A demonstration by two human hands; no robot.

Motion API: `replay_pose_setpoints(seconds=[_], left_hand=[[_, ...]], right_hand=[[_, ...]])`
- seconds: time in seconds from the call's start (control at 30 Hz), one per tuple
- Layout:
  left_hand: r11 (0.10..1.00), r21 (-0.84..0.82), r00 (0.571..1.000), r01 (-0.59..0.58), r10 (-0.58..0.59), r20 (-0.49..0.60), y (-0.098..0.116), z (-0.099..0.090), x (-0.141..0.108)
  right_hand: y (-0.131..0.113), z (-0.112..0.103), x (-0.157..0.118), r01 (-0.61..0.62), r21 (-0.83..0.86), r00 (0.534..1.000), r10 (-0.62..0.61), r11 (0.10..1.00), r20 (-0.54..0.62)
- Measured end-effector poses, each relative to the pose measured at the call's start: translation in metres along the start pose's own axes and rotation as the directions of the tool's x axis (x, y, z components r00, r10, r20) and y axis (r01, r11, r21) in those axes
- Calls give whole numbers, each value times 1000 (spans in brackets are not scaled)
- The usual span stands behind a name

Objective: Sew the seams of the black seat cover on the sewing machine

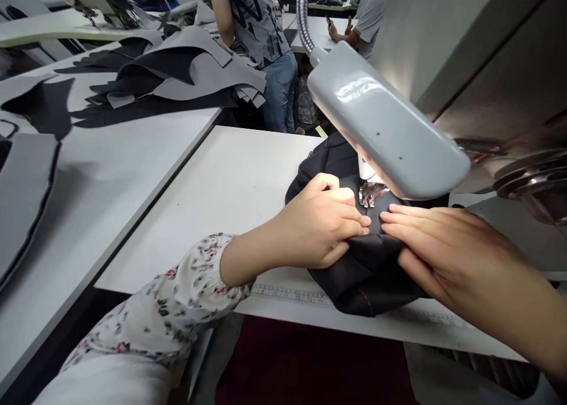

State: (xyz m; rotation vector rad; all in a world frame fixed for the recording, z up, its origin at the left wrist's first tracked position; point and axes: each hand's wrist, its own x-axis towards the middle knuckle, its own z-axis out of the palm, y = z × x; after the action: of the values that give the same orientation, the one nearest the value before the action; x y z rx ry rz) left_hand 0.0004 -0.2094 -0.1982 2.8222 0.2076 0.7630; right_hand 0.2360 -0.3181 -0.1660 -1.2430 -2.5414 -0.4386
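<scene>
A black sewn fabric piece (367,275) with a seam lies bunched on the white sewing table, passing under the metal presser foot (367,193) of a sewing machine. On the left of the foot, my left hand (321,222) has its fingers curled and closed on the fabric. My right hand (447,245) lies on the fabric at the right of the foot, fingers stretched out flat and together. Both hands' fingertips are close to the seam, just in front of the foot. The far part of the fabric is partly hidden behind the lamp.
A grey lamp (385,121) on a flexible metal neck hangs over the presser foot. The machine body (487,56) fills the upper right. Cut grey and black panels (177,68) are piled on the left table (133,157). A ruler strip (287,294) runs along the front edge. Two people are beyond.
</scene>
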Motion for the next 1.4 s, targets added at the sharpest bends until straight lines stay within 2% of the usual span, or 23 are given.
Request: replay_pose_setpoints(seconds=[0.2, 0.33, 0.43, 0.57, 0.77, 0.87, 0.93, 1.0, 1.07, 1.17, 1.33, 1.4], left_hand=[[995, -87, 998, 41, -46, -53, -9, 3, 4], [990, -127, 997, 64, -70, -44, -17, 4, 7], [983, -168, 997, 69, -75, -28, -23, 6, 8], [971, -236, 999, 21, -13, 38, -26, 1, 5], [982, -147, 971, -117, 145, 193, -24, -12, -5], [984, 21, 968, -177, 170, 184, -25, -7, -3], [974, 145, 977, -173, 152, 150, -24, -3, 1], [962, 203, 980, -184, 164, 113, -22, 1, 3], [960, 184, 977, -209, 199, 71, -20, 1, 3], [974, 67, 976, -217, 215, 30, -19, -3, 2], [987, -70, 979, -146, 154, 133, -29, -8, 9], [988, -93, 982, -123, 135, 135, -32, -7, 13]], right_hand=[[9, 15, 2, -42, 12, 997, 42, 999, -59], [9, 21, 4, -113, 34, 989, 115, 993, -88], [-2, 15, 4, -125, 151, 987, 138, 981, -77], [-25, 6, -4, -85, 307, 994, 100, 948, -35], [-49, 12, -16, -82, 194, 996, 87, 978, -16], [-56, 14, -16, -76, 105, 996, 81, 991, -35], [-59, 14, -15, -77, 53, 996, 79, 996, -41], [-61, 15, -15, -78, 25, 996, 79, 997, -40], [-61, 14, -15, -73, 11, 997, 74, 997, -39], [-61, 12, -15, -52, 0, 998, 52, 999, -34], [-57, 5, -12, -53, -43, 998, 52, 998, -26], [-56, 3, -11, -48, -65, 999, 46, 997, -23]])
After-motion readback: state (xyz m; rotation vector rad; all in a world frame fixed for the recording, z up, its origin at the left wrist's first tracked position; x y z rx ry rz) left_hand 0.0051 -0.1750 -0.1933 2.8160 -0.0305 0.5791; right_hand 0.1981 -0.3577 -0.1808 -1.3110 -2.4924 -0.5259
